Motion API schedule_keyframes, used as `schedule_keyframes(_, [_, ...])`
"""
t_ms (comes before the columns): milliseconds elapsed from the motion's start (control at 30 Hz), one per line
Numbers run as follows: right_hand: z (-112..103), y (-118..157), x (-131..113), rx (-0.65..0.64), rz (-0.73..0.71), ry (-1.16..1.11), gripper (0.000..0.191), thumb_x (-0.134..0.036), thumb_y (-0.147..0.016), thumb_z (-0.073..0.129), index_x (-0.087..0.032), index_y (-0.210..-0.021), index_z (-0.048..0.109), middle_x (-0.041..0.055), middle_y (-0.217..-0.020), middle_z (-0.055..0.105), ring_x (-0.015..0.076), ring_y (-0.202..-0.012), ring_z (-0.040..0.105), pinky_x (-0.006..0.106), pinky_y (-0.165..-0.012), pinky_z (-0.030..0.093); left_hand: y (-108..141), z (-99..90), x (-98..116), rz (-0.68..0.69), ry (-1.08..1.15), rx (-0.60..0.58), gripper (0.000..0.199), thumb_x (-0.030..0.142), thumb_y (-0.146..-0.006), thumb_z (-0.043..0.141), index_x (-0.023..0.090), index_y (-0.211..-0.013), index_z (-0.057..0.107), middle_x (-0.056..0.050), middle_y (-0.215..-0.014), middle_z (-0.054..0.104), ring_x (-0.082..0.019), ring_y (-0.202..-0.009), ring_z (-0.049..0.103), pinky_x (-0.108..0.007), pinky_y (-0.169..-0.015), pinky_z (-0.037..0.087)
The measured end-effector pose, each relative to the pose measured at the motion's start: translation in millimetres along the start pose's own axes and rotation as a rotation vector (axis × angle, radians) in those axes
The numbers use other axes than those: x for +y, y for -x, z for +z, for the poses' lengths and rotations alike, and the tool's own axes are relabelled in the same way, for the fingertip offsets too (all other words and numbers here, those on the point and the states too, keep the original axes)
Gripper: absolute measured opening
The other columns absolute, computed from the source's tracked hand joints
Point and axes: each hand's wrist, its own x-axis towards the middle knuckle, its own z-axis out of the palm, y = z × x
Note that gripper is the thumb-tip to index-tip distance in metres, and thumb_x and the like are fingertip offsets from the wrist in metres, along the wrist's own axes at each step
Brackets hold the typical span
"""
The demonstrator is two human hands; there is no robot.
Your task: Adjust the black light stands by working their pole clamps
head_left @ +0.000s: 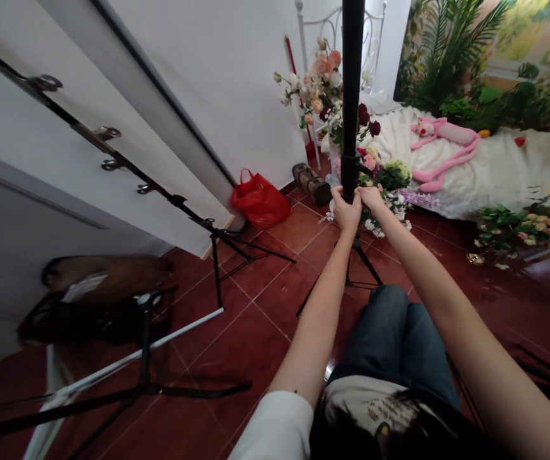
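A black light stand rises upright in front of me, past the top of the view. My left hand is closed around its pole just below a collar. On the pole's other side, my right hand has its fingers closed against the same section. A small knob juts from the collar above my right hand. The stand's spread legs reach the red tiled floor below. The exact hold of my right fingertips is partly hidden.
Left of me, a black crossbar with clamps slopes down toward another stand. A red plastic bag and a small chest lie by the wall. Flowers and a draped bed with a pink plush toy stand beyond.
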Motion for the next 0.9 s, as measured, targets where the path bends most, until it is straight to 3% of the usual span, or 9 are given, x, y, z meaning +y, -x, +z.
schedule_keyframes(133, [-4.5, 8.6, 12.5, -0.066, -0.029, -0.188, 0.034, -0.034, -0.090, 0.061, -0.019, -0.063, 0.048, -0.0071, -0.049, 0.037, 0.0067, -0.046, 0.031, 0.021, -0.046, 0.027, 0.2, -0.6, 1.1, 0.024, -0.010, -0.001, 0.026, 0.039, -0.088, 0.063, 0.022, -0.103, 0.050, -0.006, -0.092, 0.067, -0.022, -0.091, 0.070, -0.032, -0.085, 0.052])
schedule_keyframes(267, [-12.9, 15.1, 20.2, -0.194, 0.013, -0.291, 0.038, -0.057, -0.091, 0.057, -0.020, -0.085, 0.060, -0.0066, -0.054, 0.046, 0.0080, -0.047, 0.040, 0.019, -0.048, 0.034, -0.2, 0.9, -0.3, 0.045, 0.000, 0.017, 0.025, 0.038, -0.087, 0.064, 0.022, -0.102, 0.051, -0.007, -0.093, 0.068, -0.022, -0.091, 0.071, -0.032, -0.083, 0.053])
schedule_keyframes(467, [-18.9, 22.7, 32.9, -0.292, 0.041, -0.389, 0.049, -0.067, -0.094, 0.046, -0.025, -0.114, 0.064, -0.0046, -0.065, 0.055, 0.0082, -0.049, 0.045, 0.019, -0.051, 0.042, -0.7, 2.9, -1.9, 0.034, 0.057, 0.029, 0.027, 0.040, -0.087, 0.065, 0.023, -0.102, 0.051, -0.006, -0.093, 0.069, -0.021, -0.092, 0.071, -0.033, -0.084, 0.053])
schedule_keyframes(733, [-5.5, 15.0, 48.7, -0.100, -0.163, -0.265, 0.049, -0.067, -0.095, 0.043, -0.023, -0.107, 0.061, -0.0051, -0.062, 0.041, 0.0093, -0.050, 0.038, 0.020, -0.048, 0.037, -1.7, 3.4, -2.2, 0.046, 0.051, 0.042, 0.026, 0.039, -0.087, 0.064, 0.022, -0.101, 0.050, -0.005, -0.091, 0.068, -0.020, -0.089, 0.070, -0.033, -0.083, 0.054])
schedule_keyframes(900, [-0.8, 15.1, 45.8, -0.018, -0.174, -0.183, 0.049, -0.068, -0.096, 0.040, -0.022, -0.098, 0.058, -0.0052, -0.061, 0.037, 0.0113, -0.053, 0.038, 0.022, -0.052, 0.038, -1.2, 2.8, -0.8, 0.035, 0.018, 0.037, 0.025, 0.039, -0.088, 0.063, 0.021, -0.101, 0.051, -0.005, -0.091, 0.067, -0.020, -0.087, 0.070, -0.033, -0.082, 0.054])
